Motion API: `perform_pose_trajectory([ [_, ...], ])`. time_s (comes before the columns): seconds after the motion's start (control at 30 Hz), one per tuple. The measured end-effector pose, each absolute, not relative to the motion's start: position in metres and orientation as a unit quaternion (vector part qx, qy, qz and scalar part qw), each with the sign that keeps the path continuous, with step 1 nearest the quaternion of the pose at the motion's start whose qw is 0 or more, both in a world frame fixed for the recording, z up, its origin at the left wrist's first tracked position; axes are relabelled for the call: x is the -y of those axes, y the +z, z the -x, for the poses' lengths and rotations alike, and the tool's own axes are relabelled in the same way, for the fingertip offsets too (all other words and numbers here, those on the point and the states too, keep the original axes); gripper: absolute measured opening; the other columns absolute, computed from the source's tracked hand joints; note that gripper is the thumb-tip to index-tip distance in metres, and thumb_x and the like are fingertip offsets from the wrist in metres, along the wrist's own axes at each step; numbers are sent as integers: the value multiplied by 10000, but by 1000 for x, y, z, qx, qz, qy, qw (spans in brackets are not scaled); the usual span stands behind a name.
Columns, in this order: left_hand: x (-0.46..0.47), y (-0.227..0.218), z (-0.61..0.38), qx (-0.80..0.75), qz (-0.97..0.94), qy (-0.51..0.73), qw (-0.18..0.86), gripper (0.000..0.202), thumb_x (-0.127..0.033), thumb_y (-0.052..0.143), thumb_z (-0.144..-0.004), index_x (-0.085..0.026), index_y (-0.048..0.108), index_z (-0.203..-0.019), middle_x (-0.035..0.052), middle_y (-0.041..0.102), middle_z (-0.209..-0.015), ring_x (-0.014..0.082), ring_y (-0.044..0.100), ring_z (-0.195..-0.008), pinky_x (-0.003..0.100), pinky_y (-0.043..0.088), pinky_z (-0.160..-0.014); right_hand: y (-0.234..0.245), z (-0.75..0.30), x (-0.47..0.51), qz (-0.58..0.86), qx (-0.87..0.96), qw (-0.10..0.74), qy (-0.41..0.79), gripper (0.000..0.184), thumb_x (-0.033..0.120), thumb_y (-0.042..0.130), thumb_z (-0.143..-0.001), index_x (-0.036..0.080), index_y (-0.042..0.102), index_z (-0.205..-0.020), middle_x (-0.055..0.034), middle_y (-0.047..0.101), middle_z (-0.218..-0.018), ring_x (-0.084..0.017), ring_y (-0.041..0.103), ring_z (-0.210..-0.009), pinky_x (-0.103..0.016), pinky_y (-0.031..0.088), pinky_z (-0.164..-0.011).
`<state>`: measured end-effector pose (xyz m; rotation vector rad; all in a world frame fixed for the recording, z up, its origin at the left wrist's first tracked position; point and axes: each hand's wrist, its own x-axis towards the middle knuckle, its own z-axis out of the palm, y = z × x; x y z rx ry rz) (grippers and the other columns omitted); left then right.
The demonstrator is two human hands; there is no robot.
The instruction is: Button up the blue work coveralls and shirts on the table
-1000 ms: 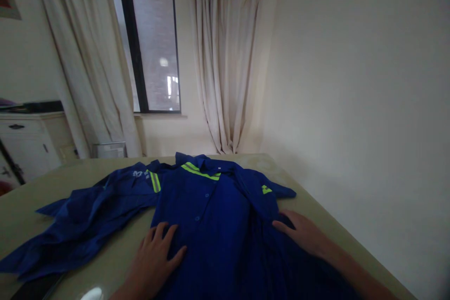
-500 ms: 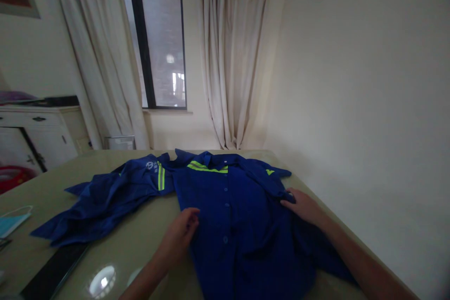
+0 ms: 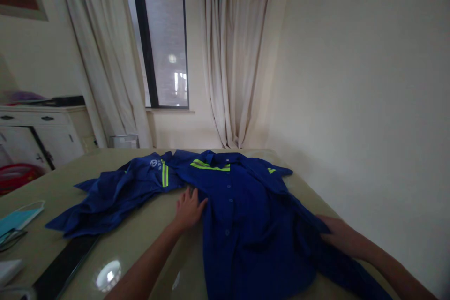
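In the head view, the left hand (image 3: 190,207) reaches over the table (image 3: 123,243), fingers loosely spread at the blue shirt's side. The right hand (image 3: 336,235) touches a sleeve (image 3: 344,272) near the table's right edge; whether it grips, I cannot tell. The shirt (image 3: 249,220) lies front-up on the table, rumpled, with a yellow-green chest band (image 3: 211,166).

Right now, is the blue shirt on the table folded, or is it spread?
Spread: the blue shirt lies front up on the table, its row of buttons and yellow chest stripe showing. It is wrinkled, not smooth.
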<state>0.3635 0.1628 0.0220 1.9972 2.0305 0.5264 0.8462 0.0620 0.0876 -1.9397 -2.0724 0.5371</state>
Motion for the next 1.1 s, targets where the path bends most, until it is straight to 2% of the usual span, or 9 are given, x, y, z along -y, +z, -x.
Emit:
perform_pose_trajectory([
  [0.17, -171, 38, -397, -555, -604, 399, 409, 776, -382, 573, -925, -190, 208, -1583, 199, 539, -1476, 321, 499, -1379, 518, 343, -1161, 121, -810, -72, 636, 671, 220, 312, 511, 594, 614, -791, 185, 742, -1069, -106, 783, -1039, -337, 720, -980, -430, 556, -887],
  [0.27, -166, 50, -403, -472, -518, 465, 542, 821, -328, 602, -907, -244, 143, -1583, 130, 683, -1257, 231, 705, -1041, 393, 545, -942, 152, -777, -76, 703, 650, 233, 170, 417, 460, 675, -776, 210, 715, -1107, -106, 776, -999, -331, 719, -948, -432, 533, -877],
  [0.37, -164, 73, -392, -515, -497, 476, 511, 691, -248, 640, -849, -196, 372, -1484, 53, 710, -918, 198, 696, -741, 339, 579, -722, 172, -727, -67, 678, 694, 237, 53, 535, 324, 651, -822, 257, 598, -1350, -103, 740, -1129, -319, 692, -1048, -459, 481, -960],
  [0.47, -164, 104, -364, -570, -550, 477, 380, 579, -176, 636, -794, -161, 521, -1361, -4, 622, -794, 186, 648, -722, 331, 569, -735, 166, -679, -51, 521, 811, 198, 180, 872, 333, 761, -768, 297, 385, -1553, -88, 630, -1379, -285, 601, -1245, -404, 440, -1057],
  [0.57, -152, 127, -333, -593, -635, 451, 206, 507, -264, 625, -833, -188, 569, -1331, 27, 611, -921, 221, 640, -835, 416, 556, -871, 135, -651, -34, 509, 820, 111, 238, 1119, 454, 862, -674, 239, 289, -1611, -156, 525, -1501, -355, 505, -1353, -464, 380, -1135],
  [0.7, -102, 116, -311, -549, -767, 330, -38, 523, -483, 552, -930, -217, 575, -1379, 145, 492, -1464, 346, 527, -1296, 548, 392, -1133, 88, -640, -13, 551, 800, 31, 234, 1171, 552, 874, -630, 156, 338, -1593, -235, 386, -1591, -448, 367, -1445, -560, 269, -1200],
  [0.87, -50, 59, -328, -472, -874, 55, 100, 771, -696, 601, -851, -413, 397, -1539, 66, 381, -1634, 374, 379, -1474, 634, 240, -1210, 68, -642, -10, 554, 794, 30, 249, 1087, 690, 761, -723, 193, 340, -1592, -184, 200, -1675, -390, 199, -1538, -552, 150, -1247],
  [0.97, -53, 34, -349, -504, -856, 46, 107, 790, -747, 494, -885, -429, 287, -1578, 65, 235, -1687, 384, 256, -1530, 654, 207, -1209, 62, -647, -33, 563, 795, 36, 223, 1059, 776, 646, -784, 203, 302, -1605, -169, 162, -1684, -361, 143, -1556, -549, 99, -1252],
  [1.1, -87, 22, -373, -531, -841, 84, 68, 712, -689, 409, -948, -381, 312, -1582, 53, 261, -1681, 331, 259, -1537, 597, 191, -1233, 51, -649, -85, 576, 796, 48, 177, 989, 776, 536, -865, 169, 296, -1608, -183, 187, -1678, -345, 177, -1551, -501, 160, -1246],
])
